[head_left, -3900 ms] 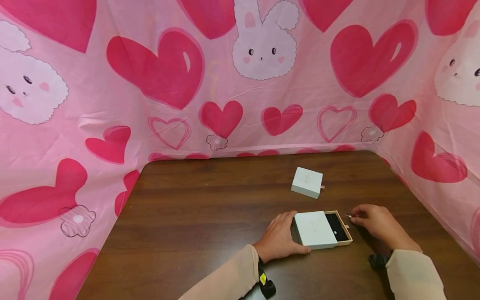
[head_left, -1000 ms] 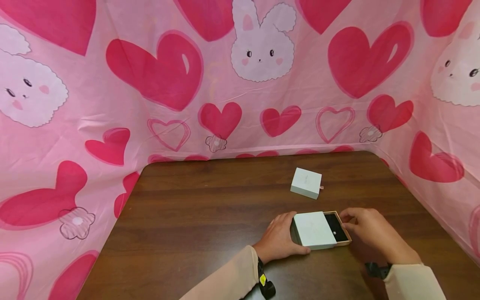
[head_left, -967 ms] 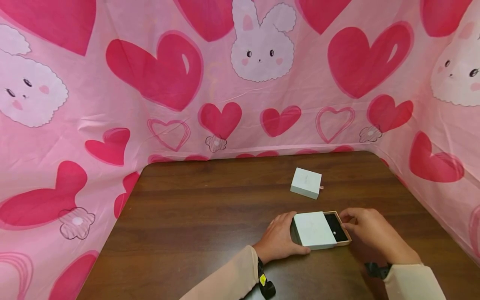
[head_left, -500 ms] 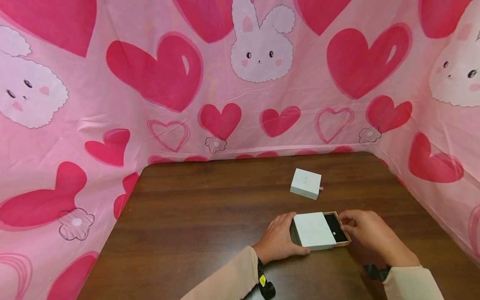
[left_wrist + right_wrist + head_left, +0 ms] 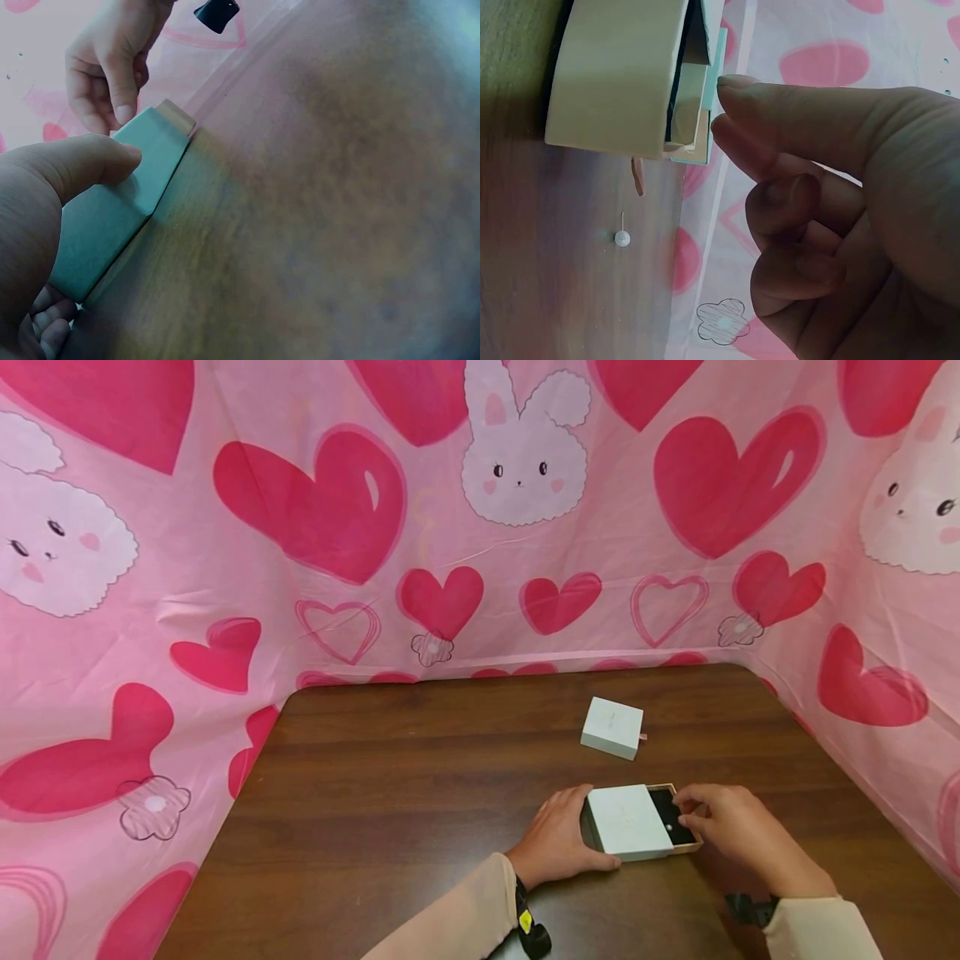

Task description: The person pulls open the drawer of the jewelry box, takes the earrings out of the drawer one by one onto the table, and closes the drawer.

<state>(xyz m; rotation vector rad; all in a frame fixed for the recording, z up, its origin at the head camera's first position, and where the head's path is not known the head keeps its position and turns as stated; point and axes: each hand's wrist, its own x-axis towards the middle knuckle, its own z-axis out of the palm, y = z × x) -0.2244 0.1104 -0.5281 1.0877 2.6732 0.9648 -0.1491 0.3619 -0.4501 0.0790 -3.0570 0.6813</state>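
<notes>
A white slide-out jewelry box (image 5: 632, 822) lies on the table, its tray (image 5: 684, 848) with black lining partly out to the right. My left hand (image 5: 558, 843) grips the box's left end, the thumb (image 5: 105, 161) along its near side. A small white pearl (image 5: 670, 827) shows on the black lining. Over the tray's right edge is my right hand (image 5: 731, 818), thumb and index fingertips slightly apart, nothing visible between them. The right wrist view shows a pearl stud earring (image 5: 622, 238) on the table by the tray's ribbon tab (image 5: 637, 176), its pin toward the box.
Behind the box sits a second, smaller white box (image 5: 612, 727), closed, with a short pink tab on its right side. The brown wooden table (image 5: 420, 777) ends at a pink cloth (image 5: 525, 610) with hearts and rabbits. Both wrists wear black straps.
Earlier the right fingertips were at the pearl stud to the right of the box. Since then my right hand has moved left to the tray, fingertips now over its lining. My left hand stays put.
</notes>
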